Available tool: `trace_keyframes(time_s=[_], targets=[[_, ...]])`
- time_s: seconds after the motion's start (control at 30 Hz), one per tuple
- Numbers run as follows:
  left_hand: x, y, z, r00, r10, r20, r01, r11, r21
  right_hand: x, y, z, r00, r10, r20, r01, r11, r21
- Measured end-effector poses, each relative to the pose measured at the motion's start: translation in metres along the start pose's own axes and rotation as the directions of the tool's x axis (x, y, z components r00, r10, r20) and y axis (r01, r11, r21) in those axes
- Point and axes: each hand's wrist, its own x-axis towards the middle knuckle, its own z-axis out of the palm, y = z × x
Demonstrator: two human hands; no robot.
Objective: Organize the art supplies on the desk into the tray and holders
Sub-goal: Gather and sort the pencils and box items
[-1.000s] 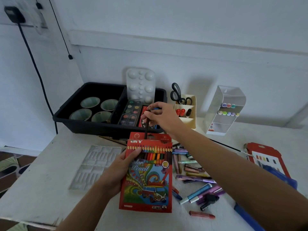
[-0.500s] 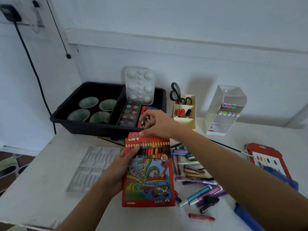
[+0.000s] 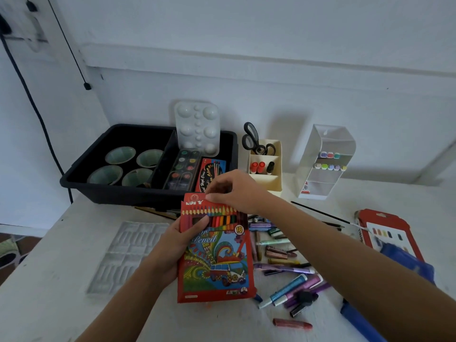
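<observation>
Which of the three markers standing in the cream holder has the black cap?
The rightmost marker in the middle tier of the cream holder: its cap is black, while the two other markers left of it have red caps.

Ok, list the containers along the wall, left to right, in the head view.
Black tray → cream holder → clear holder.
</observation>
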Motion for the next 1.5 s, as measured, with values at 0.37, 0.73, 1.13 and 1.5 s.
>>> trace_keyframes(time_s=[0.37, 0.73, 1.13, 1.5], targets=[[0.001, 0.003, 0.000, 1.000, 0.015, -0.023, -0.014, 1.000, 0.020, -0.017, 0.008, -0.013, 0.996, 0.094, 0.013, -0.094, 0.980, 0.178], [0.011, 0.007, -0.001, 0.993, 0.071, -0.098, -0.064, 0.996, 0.066, -0.089, 0.092, -0.021, 0.957, 0.289, -0.023, -0.272, 0.870, -0.412], [0.012, 0.007, -0.007, 0.987, 0.080, -0.140, -0.069, 0.995, 0.078, -0.129, 0.125, -0.014, 0.978, 0.208, -0.030, -0.204, 0.898, -0.391], [0.015, 0.009, -0.011, 0.984, 0.081, -0.156, -0.069, 0.994, 0.081, -0.125, 0.131, -0.023, 0.938, 0.345, -0.011, -0.332, 0.892, -0.306]])
